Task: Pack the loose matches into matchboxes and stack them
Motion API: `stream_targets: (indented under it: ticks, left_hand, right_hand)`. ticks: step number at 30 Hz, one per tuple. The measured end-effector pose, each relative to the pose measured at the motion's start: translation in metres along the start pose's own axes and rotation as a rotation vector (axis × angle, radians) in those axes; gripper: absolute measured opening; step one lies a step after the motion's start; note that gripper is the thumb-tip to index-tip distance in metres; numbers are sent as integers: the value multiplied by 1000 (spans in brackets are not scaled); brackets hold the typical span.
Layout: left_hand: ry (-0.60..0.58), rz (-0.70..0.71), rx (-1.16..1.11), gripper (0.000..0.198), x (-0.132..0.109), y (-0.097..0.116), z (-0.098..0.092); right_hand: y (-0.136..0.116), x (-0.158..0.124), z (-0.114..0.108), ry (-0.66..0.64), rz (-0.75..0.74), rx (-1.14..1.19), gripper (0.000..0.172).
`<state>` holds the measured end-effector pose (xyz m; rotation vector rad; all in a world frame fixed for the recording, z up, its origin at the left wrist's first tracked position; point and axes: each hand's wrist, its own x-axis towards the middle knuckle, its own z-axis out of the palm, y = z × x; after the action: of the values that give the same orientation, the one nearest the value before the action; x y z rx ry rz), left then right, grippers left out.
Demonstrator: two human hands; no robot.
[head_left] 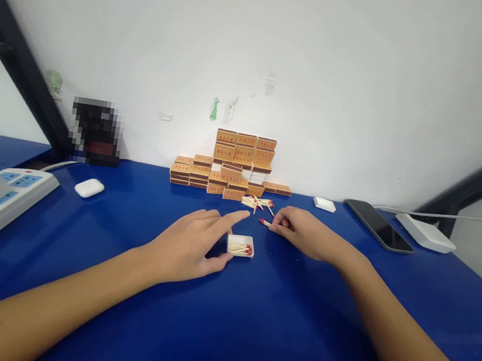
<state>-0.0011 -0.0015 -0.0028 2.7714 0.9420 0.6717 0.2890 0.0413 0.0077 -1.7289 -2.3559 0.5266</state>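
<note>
A small white matchbox tray with several red-tipped matches in it rests on the blue table. My left hand holds the tray at its left end, thumb at the near corner and a finger at the far one. Its index finger points out above the table. To the right, my right hand is closed, pinching a few matches with red heads toward the left. Just beyond lies a loose pile of matches. Behind it, orange matchboxes are stacked against the wall.
On the left are a power strip with a plug block and a white earbud case. At the right lie a phone, a white box and a small white piece. Dark metal bars slant at both sides.
</note>
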Motion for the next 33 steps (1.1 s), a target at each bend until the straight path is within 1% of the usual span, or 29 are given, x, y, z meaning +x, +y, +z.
stream_targets:
  ticks: [4,8,12,15,17,21,24,28,30,33]
  left_hand:
    - [-20,-17,2,77,1,0,0]
    - [-4,-18,-11,78,1,-1,0]
    - [5,-21,-12,78,1,-1,1]
    - [1,-22,-22,77,1,-1,2]
    - [3,-20,-23,77,1,-1,2]
    - [27,-27,-10,77,1,-3,3]
    - [31,-72,-35,78,1,-2,3]
    - [-24,-198,-254,86,2,3,0]
    - [-27,-232,-351,77,3,6,-1]
    - [16,-223,-388,56,4,8,-2]
  right_hand:
    - [1,-2,1,-13,-27,-30,27]
    - [0,-6,-1,5,-51,-31,28]
    - [-17,-16,-5,-2,-112,44,31]
    - [-33,-26,-4,-51,-191,118,34]
    - [-40,-30,-2,-79,-222,139,33]
    - [-39,-30,-2,-43,-176,129,30]
    - [-35,-28,-6,-12,-135,149,29]
    - [-33,-28,-8,-23,-142,171,29]
    - [-32,-28,-8,-25,-146,162,28]
    - [-30,-28,-10,-14,-130,139,29]
